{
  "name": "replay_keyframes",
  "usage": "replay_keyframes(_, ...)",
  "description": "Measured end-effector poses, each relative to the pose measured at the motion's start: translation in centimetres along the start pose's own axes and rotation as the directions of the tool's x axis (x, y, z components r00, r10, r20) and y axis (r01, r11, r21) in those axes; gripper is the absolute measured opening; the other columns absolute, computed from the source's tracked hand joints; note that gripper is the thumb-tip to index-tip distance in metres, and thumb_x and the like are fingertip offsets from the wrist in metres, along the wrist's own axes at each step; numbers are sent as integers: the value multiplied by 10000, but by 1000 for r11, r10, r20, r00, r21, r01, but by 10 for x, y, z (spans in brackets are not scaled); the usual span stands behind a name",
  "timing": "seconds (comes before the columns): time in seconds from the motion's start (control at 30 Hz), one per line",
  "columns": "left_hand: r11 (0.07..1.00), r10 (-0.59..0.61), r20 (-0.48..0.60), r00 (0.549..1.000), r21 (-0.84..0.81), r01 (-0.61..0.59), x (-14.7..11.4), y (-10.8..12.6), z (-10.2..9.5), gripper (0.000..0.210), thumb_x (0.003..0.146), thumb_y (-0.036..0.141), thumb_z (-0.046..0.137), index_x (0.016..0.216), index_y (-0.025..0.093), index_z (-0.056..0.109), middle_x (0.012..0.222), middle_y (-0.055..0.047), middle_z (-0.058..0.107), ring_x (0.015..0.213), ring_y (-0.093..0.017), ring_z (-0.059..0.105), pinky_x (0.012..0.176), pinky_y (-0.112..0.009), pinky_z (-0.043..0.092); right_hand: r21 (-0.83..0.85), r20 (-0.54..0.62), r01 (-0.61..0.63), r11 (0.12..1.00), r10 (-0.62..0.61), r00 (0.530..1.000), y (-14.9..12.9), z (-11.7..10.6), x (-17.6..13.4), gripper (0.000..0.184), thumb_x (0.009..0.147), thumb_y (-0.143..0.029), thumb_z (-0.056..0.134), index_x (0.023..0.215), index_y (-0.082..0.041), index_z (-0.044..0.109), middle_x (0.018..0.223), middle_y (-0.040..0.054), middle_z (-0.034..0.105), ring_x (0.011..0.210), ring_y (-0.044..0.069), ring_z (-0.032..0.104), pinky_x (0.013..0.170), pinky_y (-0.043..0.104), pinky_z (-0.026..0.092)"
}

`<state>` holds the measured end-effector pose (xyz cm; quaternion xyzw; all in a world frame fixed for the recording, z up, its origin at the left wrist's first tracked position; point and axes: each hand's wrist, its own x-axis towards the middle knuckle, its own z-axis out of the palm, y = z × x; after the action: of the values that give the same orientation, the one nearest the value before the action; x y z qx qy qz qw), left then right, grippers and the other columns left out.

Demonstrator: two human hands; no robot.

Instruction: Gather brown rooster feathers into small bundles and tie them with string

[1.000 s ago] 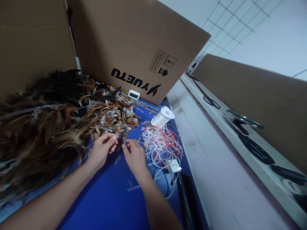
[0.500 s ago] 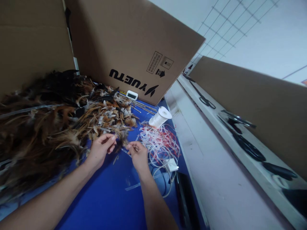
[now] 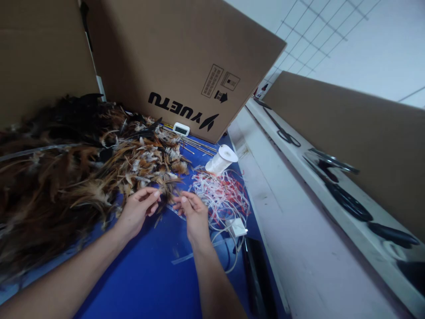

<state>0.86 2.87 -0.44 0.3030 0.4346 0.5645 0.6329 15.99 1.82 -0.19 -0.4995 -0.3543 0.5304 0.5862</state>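
Thumb and fingertips of my left hand are pinched on a small brown feather, whose barbs spread rightward in front of the pile. My right hand is close on its right side, fingers curled and thumb near the index finger. Thin wisps show by these right fingertips, too fine to make out. Left of and beyond my hands lies a large heap of brown, black and whitish feathers. A few loose bits of feather hang or lie just below the fingertips, over the blue table.
A white spool stands behind tangled white and red strips. Near them are a white plug adapter with cable, a small digital display and thin sticks. A cardboard box rises behind; scissors lie on the right ledge.
My right hand has drawn slightly to the right, away from the feather, and its fingers have loosened a little. My left hand has stayed nearly in place.
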Motion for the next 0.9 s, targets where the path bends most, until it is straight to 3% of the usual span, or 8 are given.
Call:
replay_keyframes(0.17,998,-44,79,996,58,40,-5,-1,0,268,714,385,749,798,144,667,555,23,580,445,-54,450,415,-168,303,79,111,-66,995,57,992,-2,3,-6,204,722,-286,720,879,-181,640,801,51,752,605,142,652,528,240,436)
replay_keyframes(0.27,995,-48,117,992,90,38,-7,-2,-1,271,723,386,744,828,142,691,479,35,532,455,-65,447,435,-170,318,30,177,-66,997,59,982,-1,6,-9,157,736,-273,707,840,-178,639,762,43,745,596,136,650,542,239,436)
replay_keyframes(0.4,992,-52,110,993,118,39,-7,-3,0,273,692,380,770,796,136,705,572,17,584,450,-48,420,426,-175,309,-75,240,-32,997,49,969,2,9,-13,112,750,-258,689,816,-183,636,702,11,719,578,127,642,546,231,432)
replay_keyframes(0.73,986,-33,147,989,167,8,-9,-4,1,256,717,381,752,790,140,704,639,23,562,476,-43,394,426,-179,297,-253,212,40,967,16,977,5,4,-11,95,764,-236,642,829,-180,681,702,7,716,595,135,644,571,244,462)
replay_keyframes(0.9,986,-60,156,986,164,34,-8,-5,1,273,750,407,721,782,143,661,500,55,457,475,-62,369,429,-177,291,-61,108,-30,998,36,993,4,2,-5,158,755,-290,678,853,-176,627,700,17,727,553,127,635,532,234,434)
